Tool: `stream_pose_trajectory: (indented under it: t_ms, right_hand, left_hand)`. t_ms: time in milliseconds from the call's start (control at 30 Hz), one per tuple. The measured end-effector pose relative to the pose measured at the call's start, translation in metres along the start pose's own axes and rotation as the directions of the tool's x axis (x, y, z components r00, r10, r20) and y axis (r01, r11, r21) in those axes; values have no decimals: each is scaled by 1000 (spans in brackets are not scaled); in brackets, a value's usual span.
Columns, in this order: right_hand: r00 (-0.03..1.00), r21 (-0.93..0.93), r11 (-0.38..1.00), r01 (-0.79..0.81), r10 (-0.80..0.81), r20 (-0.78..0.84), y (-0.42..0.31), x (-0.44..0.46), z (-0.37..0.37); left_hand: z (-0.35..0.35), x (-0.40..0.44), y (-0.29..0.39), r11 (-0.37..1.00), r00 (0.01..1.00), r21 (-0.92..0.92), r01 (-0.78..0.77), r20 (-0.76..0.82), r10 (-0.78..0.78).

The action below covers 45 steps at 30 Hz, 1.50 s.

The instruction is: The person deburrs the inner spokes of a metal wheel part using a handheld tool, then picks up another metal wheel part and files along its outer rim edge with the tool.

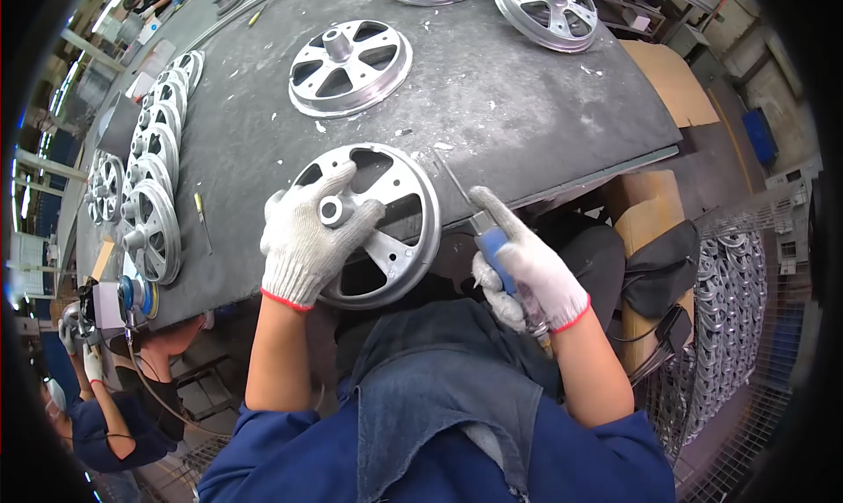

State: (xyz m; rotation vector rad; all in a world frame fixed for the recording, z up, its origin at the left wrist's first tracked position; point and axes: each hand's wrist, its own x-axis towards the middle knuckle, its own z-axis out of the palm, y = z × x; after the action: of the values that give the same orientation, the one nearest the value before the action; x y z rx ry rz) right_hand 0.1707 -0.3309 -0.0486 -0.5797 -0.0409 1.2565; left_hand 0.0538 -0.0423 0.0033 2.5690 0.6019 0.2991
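Note:
My left hand, in a white knit glove, is closed around the hub of a silver spoked wheel, with fingers on both sides of the hub's round opening. The wheel lies at the near edge of the dark table and partly overhangs it. To its right, my right hand, gloved too, grips a blue-bodied tool with a thin metal rod. The rod points up and left toward the table edge, apart from the wheel. The index finger stretches along the tool.
Another wheel lies farther back on the table, which bears metal chips. Wheels stand in a row at left, near a screwdriver. A wire cage of metal parts is at right. A co-worker is at lower left.

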Motion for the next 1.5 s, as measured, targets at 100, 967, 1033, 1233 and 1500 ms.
stream_pose_trajectory:
  t_ms: [100,967,1033,1233,1500]
  right_hand:
    - [939,-674,714,-190,-69,-337,-9,-9,31]
    - [934,-972,-29,-234,-285,-216,16,-11,53]
    - [938,-863,445,-241,-123,-325,-2,-10,63]
    - [938,-989,-117,-91,-343,-45,23,-16,39]
    - [898,-878,-374,-299,-420,-127,39,-17,67]
  left_hand:
    - [0,-9,4,995,998,83,54,6,-55]
    - [0,-4,-21,969,972,90,-230,-17,233]
    - [-1,-4,-20,968,971,78,-237,-16,239]
    - [3,-6,-20,971,974,75,-225,-19,227]
    - [3,-6,-20,971,976,103,-217,-12,219]
